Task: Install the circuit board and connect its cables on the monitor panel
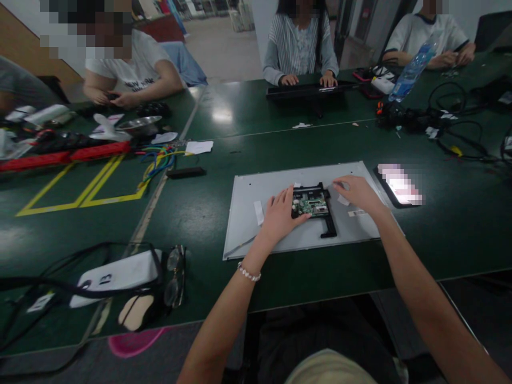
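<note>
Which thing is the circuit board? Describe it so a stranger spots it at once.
Find the dark green table, then the pale grey panel on it. Near its middle, between left hand and right hand, a black frame borders the circuit board. Its green, component-covered surface sets it apart from frame and panel.

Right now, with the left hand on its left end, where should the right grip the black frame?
Probably the near-right leg of the black frame, pinched from the right: it juts toward the wearer, past the circuit board, and the right hand is on that side. The left hand covers the opposite end.
</note>
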Available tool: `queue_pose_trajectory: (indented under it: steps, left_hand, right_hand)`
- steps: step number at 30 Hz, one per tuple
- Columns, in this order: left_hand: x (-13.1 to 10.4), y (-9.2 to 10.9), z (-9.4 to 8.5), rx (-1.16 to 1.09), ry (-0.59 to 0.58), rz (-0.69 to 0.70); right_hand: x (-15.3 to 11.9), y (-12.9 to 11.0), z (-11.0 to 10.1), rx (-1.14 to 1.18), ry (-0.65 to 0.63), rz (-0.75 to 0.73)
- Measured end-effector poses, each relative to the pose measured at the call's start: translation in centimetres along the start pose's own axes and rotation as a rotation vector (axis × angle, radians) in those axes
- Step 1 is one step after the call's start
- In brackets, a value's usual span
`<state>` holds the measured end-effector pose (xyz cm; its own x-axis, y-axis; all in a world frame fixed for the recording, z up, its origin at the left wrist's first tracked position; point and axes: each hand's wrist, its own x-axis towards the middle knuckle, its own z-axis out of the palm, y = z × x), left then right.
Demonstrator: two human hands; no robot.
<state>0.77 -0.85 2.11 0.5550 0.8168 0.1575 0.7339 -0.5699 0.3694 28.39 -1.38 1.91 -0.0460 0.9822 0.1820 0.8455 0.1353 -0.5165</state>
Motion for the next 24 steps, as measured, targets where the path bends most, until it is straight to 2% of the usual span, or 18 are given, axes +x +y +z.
queue_pose_trajectory:
  steps: [4, 6, 9, 17, 21, 24]
  left_hand:
    - [0.0, -0.2, 0.1, -0.008, 0.015, -0.002]
    - [0.0, -0.2, 0.1, -0.012, 0.007, 0.001]
    - [0.0, -0.1, 0.0, -0.007, -0.015, -0.002]
    - [0.0, 0.3, -0.3, 0.046, -0.042, -0.012]
    - [0.0, 0.4, -0.4, 0.084, -0.061, -0.021]
    - [0.0, 0.4, -0.3, 0.088, -0.051, -0.018]
  right_hand:
    - [-1.3, 1.9, -1.7, 0.149, -0.145, 0.117]
    - [-1.9, 2.6, -2.2, 0.140, -0.191, 0.160]
    - [-2.2, 3.3, -2.2, 0.083, -0.203, 0.151]
    - [-2.2, 3.0, -1.3, 0.081, -0.117, 0.113]
    - [-1.6, 1.2, -0.7, 0.145, 0.012, 0.029]
    - [-0.4, -1.2, 0.3, 0.068, 0.094, -0.087]
